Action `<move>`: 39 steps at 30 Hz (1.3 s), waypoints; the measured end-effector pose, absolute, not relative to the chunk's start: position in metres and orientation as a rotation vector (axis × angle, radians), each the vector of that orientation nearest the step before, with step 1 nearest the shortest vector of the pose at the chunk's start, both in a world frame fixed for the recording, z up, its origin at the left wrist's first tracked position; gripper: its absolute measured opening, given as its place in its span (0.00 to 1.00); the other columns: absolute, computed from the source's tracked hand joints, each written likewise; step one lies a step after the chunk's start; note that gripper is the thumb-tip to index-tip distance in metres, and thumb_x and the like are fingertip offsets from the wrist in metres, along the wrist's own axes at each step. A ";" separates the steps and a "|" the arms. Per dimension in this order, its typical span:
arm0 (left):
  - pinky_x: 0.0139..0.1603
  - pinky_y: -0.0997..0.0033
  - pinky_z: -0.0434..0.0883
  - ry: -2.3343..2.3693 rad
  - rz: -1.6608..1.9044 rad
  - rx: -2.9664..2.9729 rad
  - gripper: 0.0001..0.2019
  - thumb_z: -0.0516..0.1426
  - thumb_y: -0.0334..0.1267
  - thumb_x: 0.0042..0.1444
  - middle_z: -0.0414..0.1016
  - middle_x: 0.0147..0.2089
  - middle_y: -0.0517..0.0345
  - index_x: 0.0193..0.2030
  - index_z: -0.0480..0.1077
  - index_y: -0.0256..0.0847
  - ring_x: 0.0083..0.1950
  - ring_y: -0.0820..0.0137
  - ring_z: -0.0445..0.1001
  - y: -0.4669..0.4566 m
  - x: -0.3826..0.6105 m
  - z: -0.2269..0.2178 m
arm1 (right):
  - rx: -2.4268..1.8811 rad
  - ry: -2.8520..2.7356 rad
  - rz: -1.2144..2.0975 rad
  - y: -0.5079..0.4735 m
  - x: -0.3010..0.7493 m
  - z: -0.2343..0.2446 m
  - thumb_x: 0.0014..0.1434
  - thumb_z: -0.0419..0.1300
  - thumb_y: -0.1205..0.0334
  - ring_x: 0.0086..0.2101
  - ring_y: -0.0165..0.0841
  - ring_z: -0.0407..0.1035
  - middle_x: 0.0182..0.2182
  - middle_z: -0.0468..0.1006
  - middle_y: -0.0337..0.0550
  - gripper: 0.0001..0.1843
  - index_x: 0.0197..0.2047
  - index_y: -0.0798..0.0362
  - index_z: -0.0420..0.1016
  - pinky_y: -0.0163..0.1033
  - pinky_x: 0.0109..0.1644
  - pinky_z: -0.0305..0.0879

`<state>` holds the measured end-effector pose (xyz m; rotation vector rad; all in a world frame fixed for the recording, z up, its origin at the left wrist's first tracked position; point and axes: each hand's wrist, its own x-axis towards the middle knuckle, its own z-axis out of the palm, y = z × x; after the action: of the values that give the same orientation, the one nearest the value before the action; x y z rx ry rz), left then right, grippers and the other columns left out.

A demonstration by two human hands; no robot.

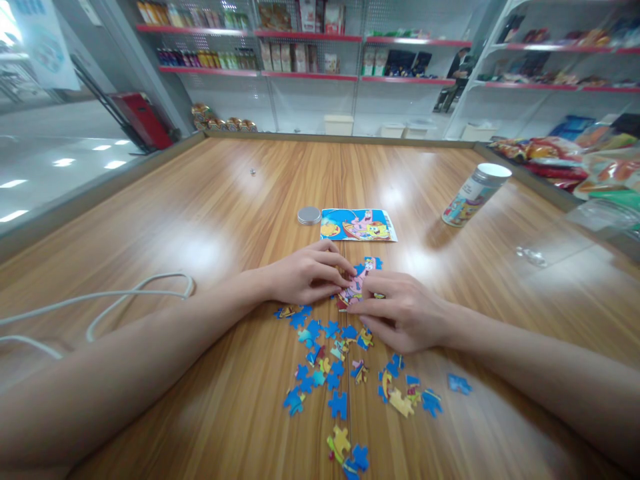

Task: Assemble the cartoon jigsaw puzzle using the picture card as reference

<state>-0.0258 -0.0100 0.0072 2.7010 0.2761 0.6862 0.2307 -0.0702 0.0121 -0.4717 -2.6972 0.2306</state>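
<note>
A partly joined section of jigsaw puzzle, with a pink cartoon figure on it, lies on the table between my two hands. My left hand holds its left edge, fingertips closed against the pieces. From the right, my right hand grips the section with curled fingers; some of its fingertips are hidden. Loose jigsaw pieces, mostly blue with some yellow, are scattered in front of both hands. Just beyond the hands lies a picture card with cartoon figures on blue.
A round metal lid is beside the card. A printed cylindrical canister stands at the right. A white cable loops at the left. Snack bags sit beyond the right edge, with stocked shelves behind the table.
</note>
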 end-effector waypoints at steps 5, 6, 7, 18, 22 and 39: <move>0.60 0.55 0.68 0.308 0.632 2.699 0.08 0.62 0.37 0.61 0.79 0.55 0.48 0.46 0.78 0.41 0.54 0.62 0.71 -0.013 -0.025 0.010 | -0.494 -2.750 0.215 -0.071 0.230 0.015 0.66 0.54 0.67 0.41 0.38 0.69 0.40 0.75 0.49 0.15 0.51 0.55 0.78 0.44 0.45 0.68; 0.60 0.55 0.68 0.317 0.637 2.697 0.08 0.63 0.37 0.61 0.79 0.55 0.48 0.46 0.78 0.41 0.55 0.62 0.70 -0.013 -0.025 0.010 | -0.496 -2.755 0.224 -0.071 0.230 0.015 0.66 0.54 0.66 0.41 0.38 0.68 0.39 0.75 0.49 0.14 0.50 0.55 0.78 0.44 0.45 0.68; 0.60 0.56 0.68 0.322 0.643 2.696 0.07 0.63 0.38 0.61 0.79 0.55 0.48 0.45 0.78 0.41 0.55 0.62 0.70 -0.013 -0.025 0.010 | -0.494 -2.753 0.236 -0.071 0.229 0.016 0.66 0.54 0.66 0.41 0.37 0.68 0.39 0.75 0.49 0.14 0.49 0.55 0.78 0.44 0.44 0.67; 0.59 0.54 0.69 0.309 0.723 2.684 0.11 0.57 0.33 0.64 0.78 0.54 0.48 0.51 0.77 0.42 0.53 0.63 0.71 -0.012 -0.025 0.010 | -0.480 -2.426 0.288 -0.067 0.231 0.010 0.64 0.57 0.69 0.38 0.36 0.70 0.39 0.76 0.48 0.14 0.53 0.55 0.73 0.42 0.41 0.68; 0.59 0.54 0.69 0.304 0.773 2.681 0.12 0.57 0.31 0.62 0.78 0.54 0.50 0.49 0.78 0.45 0.53 0.62 0.71 -0.012 -0.026 0.009 | -0.512 -2.423 0.295 -0.065 0.231 0.009 0.63 0.58 0.68 0.38 0.36 0.69 0.38 0.74 0.47 0.13 0.52 0.54 0.74 0.42 0.41 0.68; 0.68 0.47 0.62 0.429 0.758 2.606 0.15 0.57 0.31 0.61 0.78 0.57 0.52 0.53 0.77 0.45 0.62 0.61 0.69 -0.008 -0.027 0.009 | -0.630 -2.409 0.288 -0.063 0.230 0.009 0.62 0.58 0.69 0.37 0.37 0.71 0.36 0.77 0.49 0.08 0.45 0.57 0.75 0.43 0.40 0.68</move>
<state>-0.0272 -0.0075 0.0095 2.6057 0.4288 0.7584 0.2298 -0.0633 0.0088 -0.6301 -2.4092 0.2882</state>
